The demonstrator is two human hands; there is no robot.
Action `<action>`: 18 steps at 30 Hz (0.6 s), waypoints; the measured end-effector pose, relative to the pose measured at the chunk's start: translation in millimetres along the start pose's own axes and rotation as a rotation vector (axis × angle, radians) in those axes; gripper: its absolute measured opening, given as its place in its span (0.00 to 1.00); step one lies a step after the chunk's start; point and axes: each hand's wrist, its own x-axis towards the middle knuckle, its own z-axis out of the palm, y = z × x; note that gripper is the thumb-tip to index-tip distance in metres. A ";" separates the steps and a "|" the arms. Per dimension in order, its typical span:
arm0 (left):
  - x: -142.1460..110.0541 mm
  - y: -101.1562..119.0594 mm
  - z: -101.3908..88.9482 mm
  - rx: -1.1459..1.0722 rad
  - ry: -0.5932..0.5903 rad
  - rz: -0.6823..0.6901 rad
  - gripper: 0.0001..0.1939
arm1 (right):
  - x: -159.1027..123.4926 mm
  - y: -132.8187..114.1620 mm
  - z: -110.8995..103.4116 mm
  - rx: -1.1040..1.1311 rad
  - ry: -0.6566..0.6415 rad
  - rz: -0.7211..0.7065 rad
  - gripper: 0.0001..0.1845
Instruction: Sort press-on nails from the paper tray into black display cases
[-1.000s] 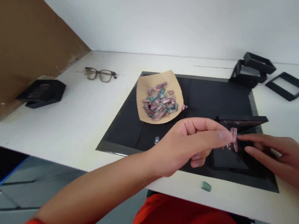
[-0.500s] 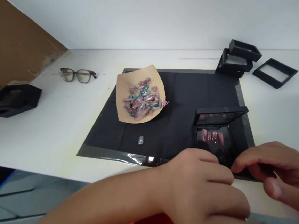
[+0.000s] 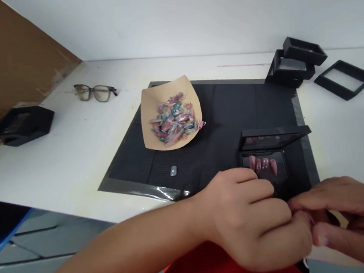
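My left hand [image 3: 256,219] is curled, with its fingertips meeting those of my right hand [image 3: 351,211] over the mat's front edge. My right thumb and index finger close on something small and thin at that spot; I cannot make it out. Just beyond the hands stands an open black case [image 3: 281,174] with a raised lid [image 3: 274,139]. Several pinkish false nails [image 3: 265,164] lie in a row inside it, and my left hand hides part of the case. A single grey false nail [image 3: 173,170] with a white star rests on the black mat [image 3: 230,106].
A paper tray [image 3: 150,105] heaped with false nails sits on the mat. Glasses [image 3: 97,93] and a black box [image 3: 24,124] lie to the left. At the back right are stacked black boxes [image 3: 303,51] and a black frame [image 3: 344,79].
My two hands have come together, fingertips now touching; before, they were apart. The right thumb has closed in toward the index finger. The view has shifted slightly.
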 end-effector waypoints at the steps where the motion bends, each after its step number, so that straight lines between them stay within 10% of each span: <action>1: -0.3 -0.7 -0.6 0.002 -0.002 0.003 0.06 | -0.7 1.2 0.2 0.006 0.006 0.011 0.28; 5: -3.0 -6.4 3.7 0.026 0.169 -0.046 0.12 | 1.2 3.1 -3.3 0.022 -0.043 0.054 0.23; 9: -4.6 -9.9 6.2 0.008 0.003 -0.074 0.07 | 5.2 1.4 -6.1 0.025 -0.067 0.081 0.25; 12: -3.9 -9.5 6.4 0.012 0.124 -0.049 0.10 | 5.1 0.2 -4.0 0.023 -0.034 0.075 0.23; 18: 1.7 -6.0 -7.3 0.076 -0.030 -0.052 0.13 | 9.5 -8.2 -1.0 -0.119 0.217 0.054 0.30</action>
